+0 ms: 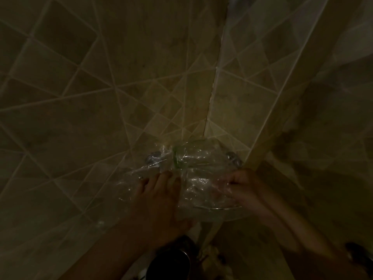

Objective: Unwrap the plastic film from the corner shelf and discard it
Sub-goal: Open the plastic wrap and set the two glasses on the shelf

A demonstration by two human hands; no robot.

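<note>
Where two tiled walls meet, one film-wrapped corner shelf, two hands: left fingers spread flat, right clenching plastic film.

The room was dim. Two beige tiled walls with pale diagonal grout met at a corner seam above the hands. A dark round object sat below them.
</note>
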